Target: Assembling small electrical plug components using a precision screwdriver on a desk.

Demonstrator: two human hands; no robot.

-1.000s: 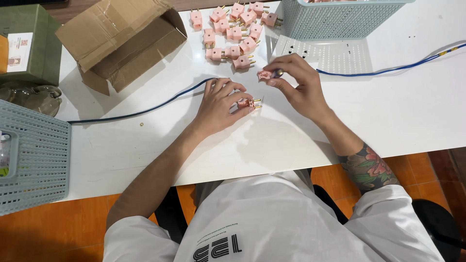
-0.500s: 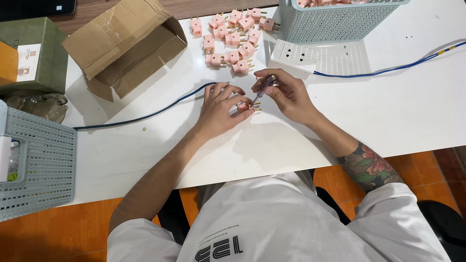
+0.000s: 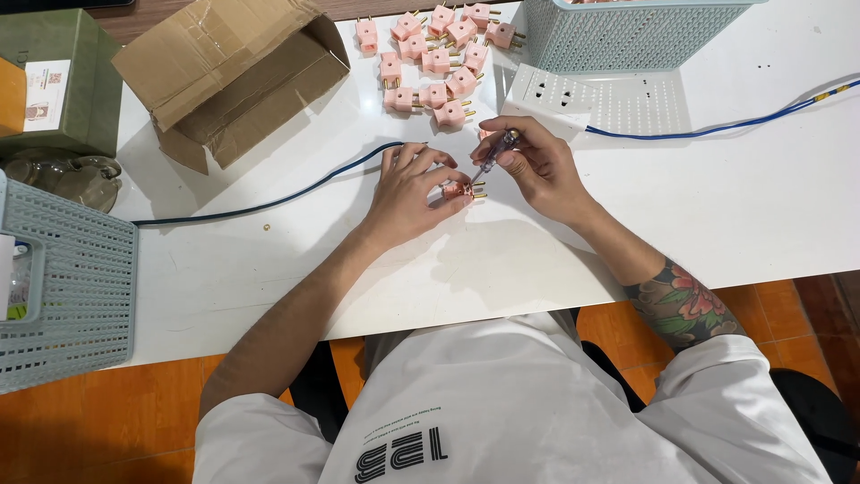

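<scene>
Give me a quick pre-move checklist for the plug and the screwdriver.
1. Pink plug held down on the white table by left hand: ok.
2. Screwdriver in right hand grip: ok.
3. Tip seated on the plug's screw: cannot tell, too small.
4. Blue cable off the plug: ok.
5. Pile of pink plugs apart from both hands: ok.

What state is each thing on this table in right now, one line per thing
Pink plug adapter: pinned to the table under the left hand.
Screwdriver: in the right hand, tip down at the adapter.
Pile of pink adapters: loose, untouched.
Cardboard box: open, on its side.
Power strip: blue cable attached.
</scene>
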